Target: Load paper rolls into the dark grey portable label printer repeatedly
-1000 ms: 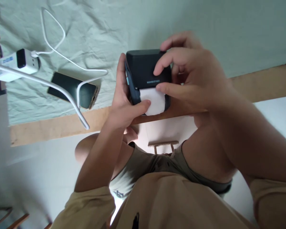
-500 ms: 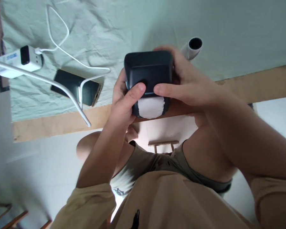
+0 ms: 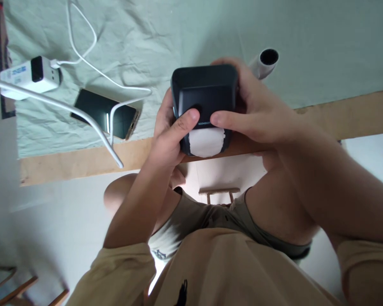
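A black label printer (image 3: 204, 95) with "NIIMBOT" lettering is held up over the table's front edge, between both hands. White paper (image 3: 207, 142) with a ragged edge shows at its near end. My left hand (image 3: 172, 127) grips the left side, its thumb on the top face near the lettering. On the other side my right hand (image 3: 252, 102) wraps the printer, and its thumb presses beside the lettering too. The fingers under the printer are mostly hidden.
Green cloth (image 3: 322, 51) covers the table, leaving a bare wooden edge (image 3: 344, 111). Left lie a phone (image 3: 98, 111), a white power bank or charger (image 3: 28, 78) and a white cable (image 3: 105, 78). A thicker white rod (image 3: 79, 112) crosses them. A white tube (image 3: 264, 63) with a dark opening is beyond my right hand.
The view has shifted slightly, so the table items and the printer appear a little further right. Both hands keep the same grip on the printer.
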`<action>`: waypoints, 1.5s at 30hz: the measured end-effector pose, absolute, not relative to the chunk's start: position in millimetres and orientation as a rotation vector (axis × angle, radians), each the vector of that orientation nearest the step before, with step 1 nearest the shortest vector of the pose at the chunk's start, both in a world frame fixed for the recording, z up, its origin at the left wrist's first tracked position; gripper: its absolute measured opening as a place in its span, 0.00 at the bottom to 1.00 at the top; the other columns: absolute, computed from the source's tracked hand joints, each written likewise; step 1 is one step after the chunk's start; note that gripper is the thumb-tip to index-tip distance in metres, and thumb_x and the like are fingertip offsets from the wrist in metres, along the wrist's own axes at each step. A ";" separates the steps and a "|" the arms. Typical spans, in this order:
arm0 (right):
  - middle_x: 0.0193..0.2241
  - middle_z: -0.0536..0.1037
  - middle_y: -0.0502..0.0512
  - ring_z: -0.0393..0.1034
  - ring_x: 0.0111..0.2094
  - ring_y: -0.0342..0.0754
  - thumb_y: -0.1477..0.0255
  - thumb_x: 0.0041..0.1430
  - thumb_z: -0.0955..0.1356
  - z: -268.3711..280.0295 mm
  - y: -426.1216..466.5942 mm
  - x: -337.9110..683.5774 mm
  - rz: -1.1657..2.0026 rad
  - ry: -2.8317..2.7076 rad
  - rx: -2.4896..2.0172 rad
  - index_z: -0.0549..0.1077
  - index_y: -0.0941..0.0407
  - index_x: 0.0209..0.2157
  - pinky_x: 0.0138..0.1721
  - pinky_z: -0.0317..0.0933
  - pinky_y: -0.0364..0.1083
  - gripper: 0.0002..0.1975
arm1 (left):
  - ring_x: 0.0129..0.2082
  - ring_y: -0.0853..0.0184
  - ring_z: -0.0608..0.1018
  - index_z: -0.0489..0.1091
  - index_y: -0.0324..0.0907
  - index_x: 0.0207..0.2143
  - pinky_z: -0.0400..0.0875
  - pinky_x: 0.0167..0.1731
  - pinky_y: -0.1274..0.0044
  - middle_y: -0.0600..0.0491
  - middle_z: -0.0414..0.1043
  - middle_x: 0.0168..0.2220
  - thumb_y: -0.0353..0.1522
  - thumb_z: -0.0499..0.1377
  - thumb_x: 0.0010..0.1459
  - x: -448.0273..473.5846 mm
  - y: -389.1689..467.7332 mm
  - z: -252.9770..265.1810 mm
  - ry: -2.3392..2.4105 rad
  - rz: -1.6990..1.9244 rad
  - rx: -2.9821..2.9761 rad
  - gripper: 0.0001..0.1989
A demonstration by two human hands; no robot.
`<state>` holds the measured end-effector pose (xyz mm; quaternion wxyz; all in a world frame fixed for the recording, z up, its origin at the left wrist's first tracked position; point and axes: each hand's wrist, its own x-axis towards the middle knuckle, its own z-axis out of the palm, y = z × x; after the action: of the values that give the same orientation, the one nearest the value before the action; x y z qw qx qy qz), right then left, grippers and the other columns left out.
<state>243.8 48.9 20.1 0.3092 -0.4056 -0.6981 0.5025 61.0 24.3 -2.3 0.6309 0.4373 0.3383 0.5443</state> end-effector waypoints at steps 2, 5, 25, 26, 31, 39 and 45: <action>0.57 0.66 0.52 0.67 0.52 0.46 0.60 0.54 0.70 20.5 49.3 244.7 1.291 -1.883 -1.054 0.55 0.50 0.58 0.49 0.67 0.45 0.33 | 0.38 0.65 0.80 0.69 0.41 0.46 0.72 0.32 0.77 0.52 0.76 0.38 0.38 0.63 0.56 62.2 24.6 -3.3 0.751 1.257 1.014 0.17; 0.57 0.65 0.53 0.66 0.53 0.45 0.60 0.55 0.70 20.8 49.7 245.4 1.236 -1.930 -1.029 0.54 0.52 0.58 0.53 0.65 0.44 0.34 | 0.39 0.63 0.80 0.67 0.41 0.50 0.71 0.30 0.76 0.49 0.76 0.41 0.38 0.62 0.56 63.3 25.0 -4.3 0.716 1.274 1.013 0.20; 0.58 0.62 0.52 0.61 0.59 0.47 0.61 0.55 0.70 20.6 45.8 247.9 1.233 -1.885 -0.943 0.54 0.50 0.57 0.59 0.63 0.47 0.32 | 0.53 0.62 0.74 0.66 0.50 0.54 0.67 0.54 0.71 0.55 0.72 0.48 0.43 0.61 0.56 61.1 29.7 -6.6 0.623 1.258 1.086 0.23; 0.58 0.62 0.52 0.61 0.59 0.47 0.61 0.55 0.70 20.5 45.7 248.5 1.239 -1.885 -0.951 0.54 0.49 0.57 0.58 0.64 0.47 0.32 | 0.55 0.60 0.73 0.67 0.50 0.53 0.65 0.56 0.70 0.55 0.72 0.48 0.43 0.61 0.55 61.6 30.3 -5.4 0.610 1.255 1.063 0.23; 0.60 0.63 0.53 0.60 0.61 0.51 0.60 0.55 0.68 21.3 44.2 248.1 1.172 -1.896 -1.148 0.53 0.50 0.60 0.63 0.59 0.52 0.34 | 0.55 0.56 0.73 0.71 0.45 0.43 0.67 0.56 0.67 0.52 0.76 0.37 0.40 0.54 0.55 64.0 33.1 3.1 0.656 1.170 0.851 0.15; 0.61 0.62 0.51 0.61 0.60 0.51 0.61 0.57 0.66 22.7 44.9 245.9 1.105 -1.986 -1.009 0.50 0.48 0.63 0.63 0.59 0.53 0.35 | 0.36 0.68 0.75 0.73 0.42 0.35 0.70 0.46 0.77 0.56 0.74 0.31 0.31 0.53 0.55 64.3 36.2 0.2 0.591 1.294 0.801 0.09; 0.68 0.50 0.52 0.56 0.64 0.53 0.60 0.56 0.69 30.4 43.3 245.3 1.049 -2.028 -1.025 0.48 0.49 0.65 0.46 0.70 0.46 0.40 | 0.31 0.72 0.72 0.64 0.43 0.22 0.70 0.39 0.80 0.57 0.64 0.22 0.30 0.52 0.58 61.7 36.0 2.7 0.580 1.360 0.745 0.12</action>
<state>245.3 43.3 30.4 0.3141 -0.3889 -0.7692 0.3979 61.7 36.0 2.7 0.6763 0.3314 0.2581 0.6051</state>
